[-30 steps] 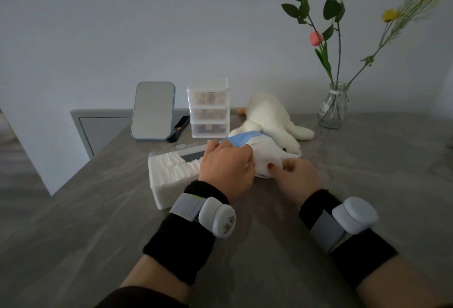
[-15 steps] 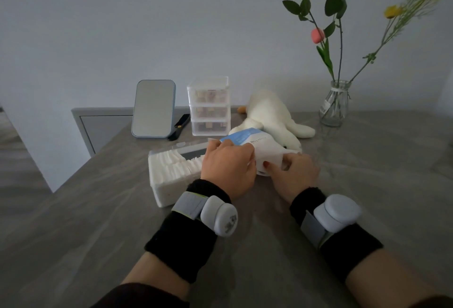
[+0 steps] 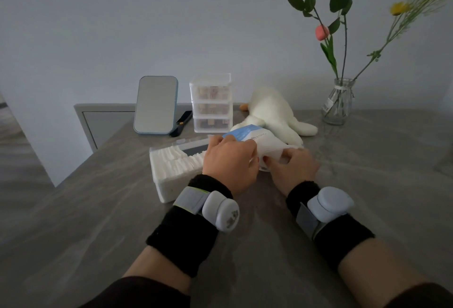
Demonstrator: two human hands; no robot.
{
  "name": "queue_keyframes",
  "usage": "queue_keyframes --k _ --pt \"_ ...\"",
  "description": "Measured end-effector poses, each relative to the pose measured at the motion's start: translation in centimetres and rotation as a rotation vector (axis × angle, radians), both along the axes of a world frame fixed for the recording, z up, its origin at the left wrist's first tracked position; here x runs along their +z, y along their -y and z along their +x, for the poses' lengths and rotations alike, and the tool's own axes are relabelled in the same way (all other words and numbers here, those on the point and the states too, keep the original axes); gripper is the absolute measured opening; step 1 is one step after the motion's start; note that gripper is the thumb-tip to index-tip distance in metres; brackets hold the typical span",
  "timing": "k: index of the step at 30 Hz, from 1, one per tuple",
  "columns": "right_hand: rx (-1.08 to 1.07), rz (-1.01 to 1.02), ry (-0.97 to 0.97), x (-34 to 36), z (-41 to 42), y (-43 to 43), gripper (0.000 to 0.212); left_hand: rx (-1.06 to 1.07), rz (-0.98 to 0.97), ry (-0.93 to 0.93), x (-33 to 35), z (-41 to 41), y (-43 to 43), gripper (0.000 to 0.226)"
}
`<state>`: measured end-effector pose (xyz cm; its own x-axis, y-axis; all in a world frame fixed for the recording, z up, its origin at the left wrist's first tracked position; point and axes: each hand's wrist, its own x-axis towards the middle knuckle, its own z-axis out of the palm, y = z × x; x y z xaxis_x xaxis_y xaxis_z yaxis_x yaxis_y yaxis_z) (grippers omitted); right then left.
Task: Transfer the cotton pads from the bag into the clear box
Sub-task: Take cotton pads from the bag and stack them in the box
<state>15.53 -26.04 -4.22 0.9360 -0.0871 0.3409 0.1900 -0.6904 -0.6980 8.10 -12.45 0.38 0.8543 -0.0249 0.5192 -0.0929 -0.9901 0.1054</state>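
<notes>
The white bag (image 3: pixel 263 139) with a blue top lies on the table between my hands. My left hand (image 3: pixel 230 161) grips its left end, fingers curled over the blue part. My right hand (image 3: pixel 293 169) pinches the bag's lower right edge with thumb and fingers. Just left of my left hand stands the clear box (image 3: pixel 169 186), with white cotton pads (image 3: pixel 176 161) standing in rows inside it. The pads inside the bag are hidden.
Behind the bag lie a white plush toy (image 3: pixel 272 109) and a small clear drawer unit (image 3: pixel 211 104). A standing mirror (image 3: pixel 155 105) and a black object (image 3: pixel 181 123) are at the back left. A glass vase (image 3: pixel 338 101) with flowers stands back right.
My right hand has slid slightly left along the bag's lower edge. The bag and my left hand have barely moved.
</notes>
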Motion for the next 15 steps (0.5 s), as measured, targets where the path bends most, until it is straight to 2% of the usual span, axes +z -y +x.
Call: queue_keyframes --k 3,10,15 --pt "-0.007 0.043 -0.009 0.0 0.2 -0.2 0.025 -0.004 -0.001 0.008 -0.1 0.1 -0.1 0.021" --pt "0.016 0.159 -0.005 0.9 -0.9 0.4 0.033 -0.007 -0.039 0.050 -0.2 0.3 -1.0 0.020" --pt "-0.020 0.427 -0.097 2.3 -1.8 1.0 0.025 -0.004 -0.042 0.049 -0.2 0.3 -1.1 0.019"
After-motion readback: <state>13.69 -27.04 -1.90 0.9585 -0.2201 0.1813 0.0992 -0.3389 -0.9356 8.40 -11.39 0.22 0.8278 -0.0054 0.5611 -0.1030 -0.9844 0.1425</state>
